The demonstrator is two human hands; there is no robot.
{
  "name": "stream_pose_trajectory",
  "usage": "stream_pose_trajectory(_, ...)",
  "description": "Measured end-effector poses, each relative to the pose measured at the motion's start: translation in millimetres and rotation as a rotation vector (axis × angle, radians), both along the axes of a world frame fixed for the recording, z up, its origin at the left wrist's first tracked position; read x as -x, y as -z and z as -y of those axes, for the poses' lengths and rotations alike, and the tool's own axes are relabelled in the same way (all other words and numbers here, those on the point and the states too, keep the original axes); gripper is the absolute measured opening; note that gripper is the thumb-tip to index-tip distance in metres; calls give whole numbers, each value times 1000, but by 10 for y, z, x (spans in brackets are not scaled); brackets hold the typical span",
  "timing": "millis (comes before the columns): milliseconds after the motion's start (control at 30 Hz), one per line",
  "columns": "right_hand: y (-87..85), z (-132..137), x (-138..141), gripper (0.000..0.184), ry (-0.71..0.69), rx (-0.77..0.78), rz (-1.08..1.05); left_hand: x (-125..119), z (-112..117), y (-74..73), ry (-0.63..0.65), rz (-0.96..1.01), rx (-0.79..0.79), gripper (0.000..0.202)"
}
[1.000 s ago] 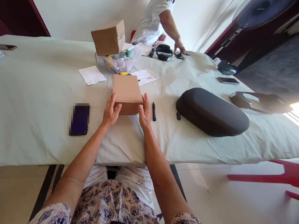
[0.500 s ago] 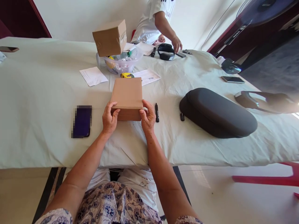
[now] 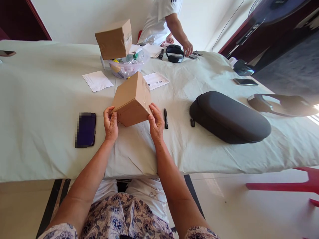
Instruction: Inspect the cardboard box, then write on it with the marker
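Observation:
A brown cardboard box is held tilted between my two hands, its taped side turned toward the right. My left hand grips its lower left corner, thumb on the near face. On the lower right edge, my right hand closes with thumb and fingers. Just right of that hand lies a black marker pen, with its black cap farther right. A dark-screened phone rests left of my left hand. Behind the box, a printed white paper shows in part; a yellow thing there is mostly hidden.
A second cardboard box sits atop a clear plastic basin holding bottles. A white sheet lies left of it. At right are a large dark case, a phone and headphones near another person's hand.
The box in my hands has turned and tilted, so its taped right side now shows. My left hand has shifted slightly left. It now covers most of the yellow tape measure behind it.

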State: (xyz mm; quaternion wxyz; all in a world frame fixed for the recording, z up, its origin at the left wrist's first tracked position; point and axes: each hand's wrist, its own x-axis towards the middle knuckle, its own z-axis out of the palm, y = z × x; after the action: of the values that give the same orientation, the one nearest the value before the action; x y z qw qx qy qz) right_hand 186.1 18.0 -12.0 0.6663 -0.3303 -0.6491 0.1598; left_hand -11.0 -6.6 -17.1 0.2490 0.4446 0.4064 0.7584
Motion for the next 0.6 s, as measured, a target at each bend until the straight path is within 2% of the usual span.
stream_pose_trajectory(167, 15, 3, 49, 55, -52, -28, -25, -55, -10, 15, 131, 180, 12, 60)
stream_pose_trajectory(300, 123, -62, 136, 80, -143, 32, -83, -134, -3, -10, 236, 322, 12, 59)
stream_pose_trajectory(433, 181, -56, 200, 95, -194, 130, 57, -156, -8, -33, 305, 458, 15, 61)
stream_pose_trajectory(600, 186, -12, 229, 90, -169, 160, 223, -133, -14, -50, 317, 544, 29, 63)
